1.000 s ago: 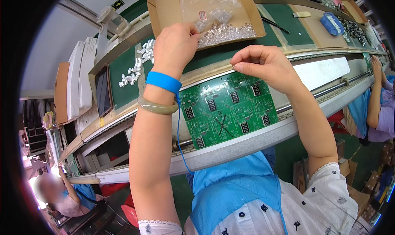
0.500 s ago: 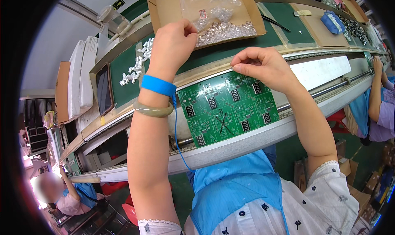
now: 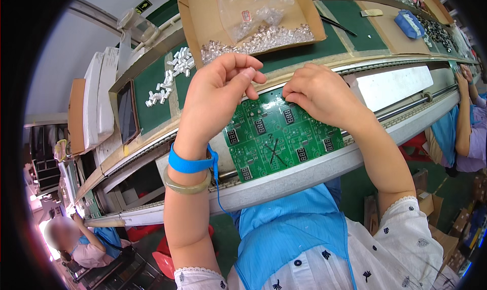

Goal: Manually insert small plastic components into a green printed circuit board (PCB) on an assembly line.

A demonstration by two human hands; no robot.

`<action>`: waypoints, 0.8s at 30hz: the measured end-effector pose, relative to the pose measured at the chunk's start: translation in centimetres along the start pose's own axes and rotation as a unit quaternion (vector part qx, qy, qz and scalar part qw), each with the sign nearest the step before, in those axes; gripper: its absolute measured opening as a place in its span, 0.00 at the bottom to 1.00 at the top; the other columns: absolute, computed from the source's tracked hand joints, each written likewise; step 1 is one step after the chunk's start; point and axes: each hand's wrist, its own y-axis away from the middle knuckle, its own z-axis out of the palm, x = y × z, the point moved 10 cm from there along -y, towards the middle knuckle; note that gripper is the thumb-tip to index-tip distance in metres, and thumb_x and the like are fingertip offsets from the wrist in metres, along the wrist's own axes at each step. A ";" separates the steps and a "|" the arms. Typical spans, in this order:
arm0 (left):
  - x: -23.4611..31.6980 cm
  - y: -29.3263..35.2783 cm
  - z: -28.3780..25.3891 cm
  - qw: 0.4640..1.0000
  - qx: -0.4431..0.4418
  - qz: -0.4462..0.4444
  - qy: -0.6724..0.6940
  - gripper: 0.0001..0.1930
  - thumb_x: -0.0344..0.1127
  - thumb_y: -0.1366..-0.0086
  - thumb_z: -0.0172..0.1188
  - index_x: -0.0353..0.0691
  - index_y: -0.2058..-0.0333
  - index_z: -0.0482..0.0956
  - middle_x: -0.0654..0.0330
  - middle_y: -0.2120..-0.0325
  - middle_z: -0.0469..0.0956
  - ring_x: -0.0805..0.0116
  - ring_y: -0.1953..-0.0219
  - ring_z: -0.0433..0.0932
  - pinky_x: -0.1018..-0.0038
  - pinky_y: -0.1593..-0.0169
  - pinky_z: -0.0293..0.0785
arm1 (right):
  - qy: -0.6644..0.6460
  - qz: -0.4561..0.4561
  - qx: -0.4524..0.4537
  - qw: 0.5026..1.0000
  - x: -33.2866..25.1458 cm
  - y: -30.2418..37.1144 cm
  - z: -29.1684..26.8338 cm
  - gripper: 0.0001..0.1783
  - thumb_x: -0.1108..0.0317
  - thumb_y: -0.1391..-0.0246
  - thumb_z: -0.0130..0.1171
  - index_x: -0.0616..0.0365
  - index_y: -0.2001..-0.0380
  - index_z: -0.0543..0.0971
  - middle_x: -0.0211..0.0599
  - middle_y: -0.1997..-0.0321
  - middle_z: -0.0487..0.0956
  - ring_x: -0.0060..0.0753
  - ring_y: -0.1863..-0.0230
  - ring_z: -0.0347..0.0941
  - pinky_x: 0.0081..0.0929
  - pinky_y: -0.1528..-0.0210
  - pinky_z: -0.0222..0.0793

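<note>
Lying flat on the bench, the green rectangular circuit board (image 3: pixel 281 138) sits beneath both hands: right hand (image 3: pixel 317 94) presses curled fingertips on its far edge; left hand (image 3: pixel 218 94) hovers above, fingers pinched together.

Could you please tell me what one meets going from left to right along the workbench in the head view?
Stack of white trays → dark tablet-like screen → loose white parts → left hand → green circuit board → right hand → white panel → blue pouch.
</note>
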 end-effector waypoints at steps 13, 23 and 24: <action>-2.1 1.2 -0.7 0.994 0.022 -0.031 0.103 0.09 0.27 0.38 0.64 0.33 0.59 0.84 0.66 0.68 0.81 0.82 0.66 0.76 0.85 0.61 0.71 | 0.139 -0.027 -0.003 0.990 -1.8 0.2 0.3 0.03 0.71 0.52 0.62 0.57 0.73 0.80 0.35 0.70 0.76 0.40 0.60 0.71 0.36 0.56 0.64; -3.0 1.3 -0.4 0.992 0.021 -0.059 0.108 0.09 0.27 0.39 0.66 0.33 0.60 0.84 0.64 0.68 0.82 0.81 0.66 0.78 0.83 0.59 0.73 | 0.146 -0.025 -0.016 0.989 -2.1 0.2 0.8 0.04 0.69 0.52 0.63 0.57 0.72 0.81 0.35 0.69 0.76 0.41 0.60 0.72 0.36 0.55 0.65; -2.9 1.3 -0.4 0.992 0.022 -0.058 0.110 0.09 0.27 0.39 0.66 0.33 0.60 0.84 0.64 0.68 0.82 0.81 0.66 0.78 0.83 0.60 0.74 | 0.139 -0.021 -0.018 0.990 -1.9 0.3 0.9 0.05 0.68 0.51 0.64 0.57 0.72 0.81 0.35 0.69 0.77 0.41 0.59 0.72 0.36 0.55 0.65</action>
